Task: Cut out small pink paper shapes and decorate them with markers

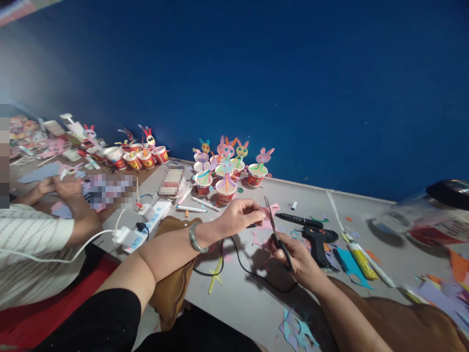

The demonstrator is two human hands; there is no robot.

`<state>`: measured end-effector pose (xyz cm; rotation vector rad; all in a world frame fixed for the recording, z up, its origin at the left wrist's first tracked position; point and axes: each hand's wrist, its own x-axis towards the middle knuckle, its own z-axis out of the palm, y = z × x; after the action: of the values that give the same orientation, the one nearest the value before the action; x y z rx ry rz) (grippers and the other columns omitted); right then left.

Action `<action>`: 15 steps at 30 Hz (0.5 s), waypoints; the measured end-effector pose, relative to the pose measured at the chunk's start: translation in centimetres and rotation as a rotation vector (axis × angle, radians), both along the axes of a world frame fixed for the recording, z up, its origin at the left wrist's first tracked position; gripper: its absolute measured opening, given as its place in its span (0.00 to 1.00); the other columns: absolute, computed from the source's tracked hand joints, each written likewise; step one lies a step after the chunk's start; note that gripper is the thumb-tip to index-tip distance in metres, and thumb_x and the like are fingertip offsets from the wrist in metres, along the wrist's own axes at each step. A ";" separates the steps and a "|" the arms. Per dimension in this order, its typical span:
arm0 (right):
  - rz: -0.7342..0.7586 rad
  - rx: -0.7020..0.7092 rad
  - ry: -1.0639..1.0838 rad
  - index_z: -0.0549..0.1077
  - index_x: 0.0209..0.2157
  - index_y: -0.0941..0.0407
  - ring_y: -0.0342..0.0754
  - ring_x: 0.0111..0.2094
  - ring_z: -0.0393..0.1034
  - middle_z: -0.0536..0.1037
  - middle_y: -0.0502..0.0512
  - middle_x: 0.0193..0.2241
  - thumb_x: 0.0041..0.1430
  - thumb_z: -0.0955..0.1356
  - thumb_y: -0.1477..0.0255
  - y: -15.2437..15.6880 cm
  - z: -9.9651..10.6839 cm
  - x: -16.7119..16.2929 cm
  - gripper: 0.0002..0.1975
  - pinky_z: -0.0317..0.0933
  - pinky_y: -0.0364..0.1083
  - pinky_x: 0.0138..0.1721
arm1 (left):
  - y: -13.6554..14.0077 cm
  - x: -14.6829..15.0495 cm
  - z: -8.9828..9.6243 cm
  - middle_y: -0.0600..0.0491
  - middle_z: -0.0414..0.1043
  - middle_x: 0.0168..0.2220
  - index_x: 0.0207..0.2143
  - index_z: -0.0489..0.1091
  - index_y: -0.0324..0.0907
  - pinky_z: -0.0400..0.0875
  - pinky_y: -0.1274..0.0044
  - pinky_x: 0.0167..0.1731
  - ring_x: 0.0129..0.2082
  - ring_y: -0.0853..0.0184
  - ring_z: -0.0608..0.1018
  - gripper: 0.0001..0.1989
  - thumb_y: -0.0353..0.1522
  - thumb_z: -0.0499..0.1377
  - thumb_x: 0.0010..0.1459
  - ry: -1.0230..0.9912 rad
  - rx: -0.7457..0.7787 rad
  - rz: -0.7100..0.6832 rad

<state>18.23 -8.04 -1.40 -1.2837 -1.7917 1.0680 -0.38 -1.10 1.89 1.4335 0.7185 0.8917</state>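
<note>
Pinching pink paper (267, 221) in the left hand's (242, 215) grip, left of the glue gun (318, 240); holding scissors (274, 227) by the handles in the right hand's (295, 258) grip. Best to turn the paper slowly, fingertips clear of the blades.

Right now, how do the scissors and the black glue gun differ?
The scissors are held in the right hand, while the glue gun lies on the table. The scissors have slim metal blades; the glue gun has a bulkier body with a grip. Both show black: the scissors on their handles, the glue gun over its body.
</note>
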 end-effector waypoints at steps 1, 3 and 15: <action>0.001 -0.002 0.001 0.63 0.21 0.55 0.44 0.23 0.59 0.64 0.49 0.20 0.51 0.63 0.39 0.0 0.0 0.0 0.31 0.57 0.44 0.24 | 0.0 0.0 0.0 0.54 0.71 0.25 0.27 0.69 0.37 0.68 0.79 0.29 0.26 0.73 0.73 0.09 0.35 0.61 0.53 0.001 0.002 0.002; 0.005 -0.006 0.003 0.62 0.21 0.55 0.43 0.22 0.59 0.63 0.49 0.19 0.52 0.63 0.39 0.0 0.0 0.1 0.31 0.56 0.44 0.24 | 0.1 0.0 -0.2 0.54 0.71 0.25 0.27 0.70 0.37 0.68 0.79 0.29 0.26 0.74 0.73 0.09 0.35 0.61 0.53 -0.001 0.007 0.007; 0.023 0.034 -0.025 0.62 0.21 0.55 0.45 0.24 0.60 0.65 0.50 0.20 0.53 0.63 0.40 0.0 -0.3 0.4 0.31 0.56 0.45 0.27 | 0.6 -0.1 -0.6 0.54 0.71 0.24 0.27 0.70 0.37 0.68 0.80 0.29 0.26 0.74 0.73 0.08 0.34 0.62 0.52 -0.022 0.006 0.001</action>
<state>18.61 -8.05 -1.73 -1.2642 -1.8396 1.0340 -0.49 -0.53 1.32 1.4267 0.7006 0.9104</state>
